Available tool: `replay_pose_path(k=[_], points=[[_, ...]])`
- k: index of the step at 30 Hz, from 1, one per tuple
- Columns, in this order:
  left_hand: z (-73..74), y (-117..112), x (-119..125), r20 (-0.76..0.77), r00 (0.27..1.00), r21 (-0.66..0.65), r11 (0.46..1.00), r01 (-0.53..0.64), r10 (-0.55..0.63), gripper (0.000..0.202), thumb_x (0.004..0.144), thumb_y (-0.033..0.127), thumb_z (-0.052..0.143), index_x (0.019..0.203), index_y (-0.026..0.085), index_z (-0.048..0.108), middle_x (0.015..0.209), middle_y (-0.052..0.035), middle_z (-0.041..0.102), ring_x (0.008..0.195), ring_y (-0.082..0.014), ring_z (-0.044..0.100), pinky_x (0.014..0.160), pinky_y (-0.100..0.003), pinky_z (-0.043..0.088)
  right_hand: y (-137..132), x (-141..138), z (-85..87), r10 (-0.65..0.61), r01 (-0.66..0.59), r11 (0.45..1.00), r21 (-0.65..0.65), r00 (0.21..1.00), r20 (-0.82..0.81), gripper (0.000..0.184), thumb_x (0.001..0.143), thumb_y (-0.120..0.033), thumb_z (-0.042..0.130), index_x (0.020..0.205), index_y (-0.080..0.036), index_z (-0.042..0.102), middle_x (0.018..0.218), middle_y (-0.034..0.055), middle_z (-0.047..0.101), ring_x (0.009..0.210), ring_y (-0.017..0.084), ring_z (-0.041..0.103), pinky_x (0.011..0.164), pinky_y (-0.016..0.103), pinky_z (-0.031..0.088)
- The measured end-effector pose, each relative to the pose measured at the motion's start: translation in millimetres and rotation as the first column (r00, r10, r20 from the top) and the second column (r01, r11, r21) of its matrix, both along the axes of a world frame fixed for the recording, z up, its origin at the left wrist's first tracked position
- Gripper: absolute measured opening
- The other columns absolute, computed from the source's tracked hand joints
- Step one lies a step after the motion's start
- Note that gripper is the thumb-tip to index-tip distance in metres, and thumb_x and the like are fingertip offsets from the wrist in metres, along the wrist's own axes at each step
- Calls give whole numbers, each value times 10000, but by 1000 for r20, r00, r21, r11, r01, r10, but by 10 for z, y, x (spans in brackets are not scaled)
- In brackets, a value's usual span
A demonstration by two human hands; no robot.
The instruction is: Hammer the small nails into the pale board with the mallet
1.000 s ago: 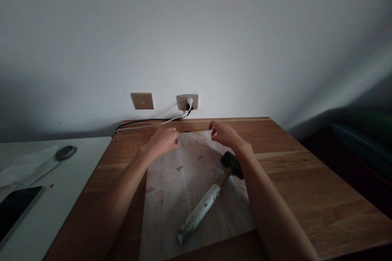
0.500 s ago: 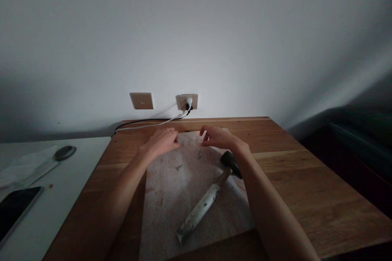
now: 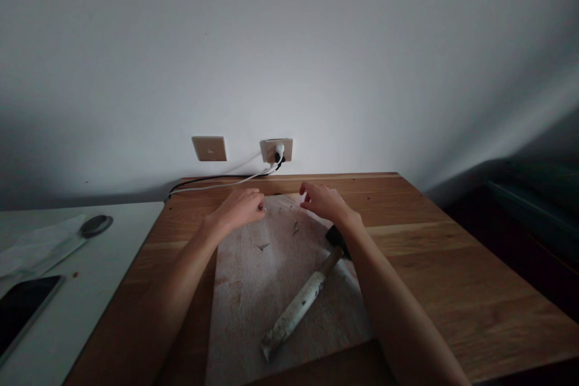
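Observation:
A pale worn board (image 3: 253,307) lies on a brown wooden table (image 3: 452,265). My left hand (image 3: 239,208) rests at the board's far left part with its fingers curled together in a pinch; what they hold is too small to make out. My right hand (image 3: 323,202) hovers at the board's far end, fingers bent and pinched near small nails (image 3: 295,228) scattered on the board. A hammer (image 3: 303,298) with a whitish handle and dark head lies diagonally on the board, its head partly hidden under my right forearm.
A white table (image 3: 76,301) stands to the left with a dark phone (image 3: 22,307), crumpled paper (image 3: 36,244) and a round dark disc (image 3: 96,225). Two wall sockets (image 3: 277,149) sit behind, with black and white cables (image 3: 217,183) running along the table's back edge.
My right hand swung left toward my left hand, then drew back slightly toward the board's far edge. My left hand has stayed nearly still.

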State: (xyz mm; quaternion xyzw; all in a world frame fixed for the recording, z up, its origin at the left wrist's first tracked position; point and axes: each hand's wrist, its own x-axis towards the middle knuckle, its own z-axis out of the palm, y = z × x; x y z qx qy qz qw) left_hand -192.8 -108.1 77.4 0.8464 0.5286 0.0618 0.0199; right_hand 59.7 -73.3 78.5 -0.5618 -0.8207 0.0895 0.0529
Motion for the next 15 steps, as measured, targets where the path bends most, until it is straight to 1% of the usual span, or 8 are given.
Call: replay_pose_path(k=[2, 4, 6, 9, 11, 15], points=[[16, -4, 7, 39, 999, 22, 1000, 1, -1, 92, 861, 210, 631, 857, 179, 718, 944, -62, 738, 885, -228, 685, 733, -295, 454, -17, -13, 11, -4, 3, 1000, 3, 1000, 15, 270, 913, -246, 670, 1180, -254, 631, 1086, 41, 805, 1033, 262, 729, 779, 312, 464], [41, -16, 27, 94, 995, 14, 1000, 20, -22, 72, 850, 217, 647, 853, 184, 711, 928, -51, 733, 868, -219, 678, 726, -288, 445, -39, -24, 30, -10, 9, 1000, 6, 1000, 30, 276, 910, -274, 670, 1183, -253, 635, 1091, 50, 803, 1030, 272, 732, 781, 320, 469], [72, -42, 69, 155, 985, -44, 995, 85, -77, 44, 830, 206, 661, 835, 191, 702, 891, -32, 726, 817, -197, 666, 701, -276, 427, -62, -36, 52, -19, 19, 1000, 9, 999, 45, 281, 912, -292, 664, 1189, -252, 638, 1096, 63, 800, 1025, 278, 734, 784, 328, 475], [113, -100, 163, 223, 961, -169, 964, 204, -164, 39, 806, 181, 661, 785, 198, 689, 817, -6, 710, 737, -169, 637, 647, -264, 386, -89, -56, 78, -31, 30, 999, 10, 998, 63, 275, 920, -287, 651, 1193, -254, 643, 1095, 74, 798, 1030, 271, 731, 796, 327, 479], [121, -137, 224, 233, 955, -218, 947, 234, -183, 62, 810, 188, 656, 754, 198, 682, 776, -4, 700, 705, -167, 617, 624, -269, 361, -98, -66, 85, -35, 34, 999, 11, 997, 69, 278, 922, -280, 650, 1199, -255, 644, 1108, 77, 793, 1042, 260, 725, 808, 319, 479], [90, -168, 282, 220, 954, -240, 937, 254, -203, 137, 847, 221, 645, 714, 194, 666, 726, -10, 680, 663, -165, 592, 609, -277, 343, -108, -82, 91, -37, 37, 999, 13, 997, 69, 302, 919, -249, 641, 1221, -242, 638, 1134, 81, 786, 1063, 247, 718, 814, 305, 477]])
